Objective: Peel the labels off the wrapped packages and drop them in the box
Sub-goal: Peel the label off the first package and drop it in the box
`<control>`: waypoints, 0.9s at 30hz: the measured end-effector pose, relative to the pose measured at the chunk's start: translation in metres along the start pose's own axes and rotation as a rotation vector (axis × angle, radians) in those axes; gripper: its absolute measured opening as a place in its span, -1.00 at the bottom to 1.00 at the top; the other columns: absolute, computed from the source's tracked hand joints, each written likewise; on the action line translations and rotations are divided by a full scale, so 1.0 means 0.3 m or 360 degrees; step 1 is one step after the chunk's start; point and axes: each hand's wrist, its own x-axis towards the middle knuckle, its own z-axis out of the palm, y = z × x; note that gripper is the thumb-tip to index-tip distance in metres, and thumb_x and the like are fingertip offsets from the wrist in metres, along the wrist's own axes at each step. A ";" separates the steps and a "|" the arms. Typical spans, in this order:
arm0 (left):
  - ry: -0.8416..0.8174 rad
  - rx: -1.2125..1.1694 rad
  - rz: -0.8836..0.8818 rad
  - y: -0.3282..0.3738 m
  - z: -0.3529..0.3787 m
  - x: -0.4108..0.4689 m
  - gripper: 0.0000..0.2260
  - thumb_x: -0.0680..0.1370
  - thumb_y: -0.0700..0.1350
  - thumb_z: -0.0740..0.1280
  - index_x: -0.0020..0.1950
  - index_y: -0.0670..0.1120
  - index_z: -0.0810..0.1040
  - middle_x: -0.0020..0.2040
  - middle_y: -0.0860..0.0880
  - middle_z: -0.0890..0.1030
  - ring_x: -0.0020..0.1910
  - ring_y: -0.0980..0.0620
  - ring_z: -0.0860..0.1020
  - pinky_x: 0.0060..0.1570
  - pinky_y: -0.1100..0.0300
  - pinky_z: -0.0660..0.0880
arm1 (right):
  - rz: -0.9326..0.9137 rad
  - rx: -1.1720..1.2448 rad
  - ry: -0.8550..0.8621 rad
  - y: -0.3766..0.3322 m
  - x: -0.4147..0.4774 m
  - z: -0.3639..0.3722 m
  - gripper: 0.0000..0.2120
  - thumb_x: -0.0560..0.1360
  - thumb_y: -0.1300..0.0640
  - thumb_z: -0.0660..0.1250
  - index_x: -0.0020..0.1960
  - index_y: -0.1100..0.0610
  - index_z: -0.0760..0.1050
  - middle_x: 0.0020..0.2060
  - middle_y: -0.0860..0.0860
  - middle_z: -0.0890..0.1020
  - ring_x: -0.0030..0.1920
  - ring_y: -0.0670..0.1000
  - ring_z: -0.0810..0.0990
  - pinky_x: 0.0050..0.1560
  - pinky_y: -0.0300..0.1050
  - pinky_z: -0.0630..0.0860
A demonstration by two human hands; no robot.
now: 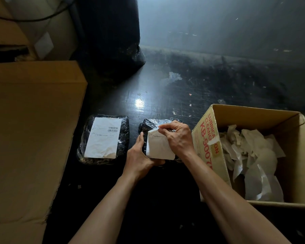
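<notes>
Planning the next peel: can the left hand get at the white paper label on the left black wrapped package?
Probably yes: the white paper label faces up, uncovered, on the left black wrapped package beside the left hand, nothing between. It must first release the right black wrapped package.

Print on left label point(102, 138) too small to read, box point(253, 115) cropped at right
</notes>
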 end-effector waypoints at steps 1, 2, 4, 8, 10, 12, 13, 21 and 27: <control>-0.0001 -0.0001 0.0000 -0.001 -0.001 0.000 0.26 0.08 0.15 0.71 0.64 -0.06 0.14 0.57 -0.07 0.31 0.47 0.16 0.36 0.40 0.35 0.30 | 0.0002 -0.0004 0.0000 -0.004 -0.002 0.001 -0.88 0.43 0.14 0.56 -0.03 0.09 0.74 -0.18 -0.20 0.65 -0.13 -0.24 0.63 -0.11 -0.36 0.51; -0.0001 -0.0002 -0.0002 -0.002 -0.001 0.000 0.26 0.08 0.15 0.71 0.64 -0.06 0.14 0.57 -0.06 0.32 0.45 0.17 0.37 0.38 0.37 0.31 | 0.0001 -0.0008 -0.0001 -0.006 -0.003 0.001 -0.88 0.43 0.14 0.56 -0.03 0.09 0.74 -0.18 -0.20 0.64 -0.13 -0.23 0.63 -0.10 -0.34 0.53; -0.0002 -0.0015 -0.0016 0.000 -0.002 0.001 0.26 0.08 0.16 0.71 0.64 -0.04 0.14 0.57 -0.05 0.33 0.47 0.15 0.38 0.40 0.31 0.32 | 0.0001 -0.0012 -0.0003 -0.008 -0.003 -0.001 -0.88 0.43 0.14 0.55 -0.03 0.08 0.74 -0.17 -0.18 0.66 -0.11 -0.20 0.64 -0.05 -0.27 0.57; -0.0001 -0.0035 -0.0034 0.002 -0.001 0.003 0.27 0.06 0.18 0.71 0.64 -0.04 0.14 0.56 -0.05 0.35 0.46 0.13 0.41 0.41 0.21 0.37 | 0.0010 -0.0028 -0.0005 -0.013 0.000 -0.006 -0.89 0.43 0.12 0.55 -0.05 0.06 0.74 -0.18 -0.18 0.67 -0.11 -0.18 0.65 -0.01 -0.23 0.58; 0.0001 -0.0033 -0.0029 0.001 0.000 0.002 0.27 0.06 0.19 0.71 0.64 -0.04 0.14 0.55 -0.04 0.35 0.46 0.14 0.40 0.41 0.23 0.36 | 0.0025 -0.0009 -0.0008 -0.020 -0.003 -0.009 -0.90 0.44 0.12 0.55 -0.05 0.06 0.74 -0.17 -0.18 0.67 -0.10 -0.17 0.66 -0.03 -0.27 0.56; 0.0002 -0.0037 -0.0024 0.001 -0.001 0.003 0.27 0.06 0.19 0.71 0.64 -0.04 0.14 0.56 -0.03 0.34 0.47 0.14 0.38 0.41 0.26 0.34 | 0.0058 0.0037 -0.0013 -0.023 -0.007 -0.013 -0.92 0.45 0.14 0.54 -0.06 0.07 0.74 -0.15 -0.15 0.68 -0.10 -0.15 0.67 -0.07 -0.29 0.56; 0.0000 -0.0039 -0.0027 0.002 -0.001 0.004 0.27 0.06 0.18 0.71 0.64 -0.04 0.14 0.56 -0.02 0.34 0.47 0.14 0.38 0.41 0.27 0.34 | 0.0077 0.0066 -0.0017 -0.025 -0.008 -0.014 -0.92 0.45 0.14 0.54 -0.06 0.07 0.74 -0.16 -0.15 0.68 -0.12 -0.17 0.67 -0.11 -0.32 0.55; 0.0006 -0.0040 -0.0003 0.000 0.001 0.003 0.26 0.09 0.17 0.71 0.64 -0.04 0.13 0.58 0.00 0.30 0.46 0.22 0.32 0.35 0.45 0.20 | 0.0174 0.0148 -0.0023 -0.037 0.031 -0.018 -0.91 0.44 0.14 0.55 -0.06 0.09 0.73 -0.16 -0.05 0.74 -0.12 -0.09 0.72 -0.01 -0.11 0.65; 0.0003 -0.0057 0.0038 -0.017 0.023 0.001 0.26 0.10 0.19 0.70 0.65 0.06 0.07 0.63 -0.01 0.18 0.57 0.14 0.17 0.49 0.26 0.16 | 0.0217 0.0152 -0.0092 -0.026 0.063 -0.039 -0.91 0.48 0.12 0.52 -0.02 0.07 0.72 -0.01 -0.06 0.71 0.00 -0.14 0.68 -0.01 -0.25 0.62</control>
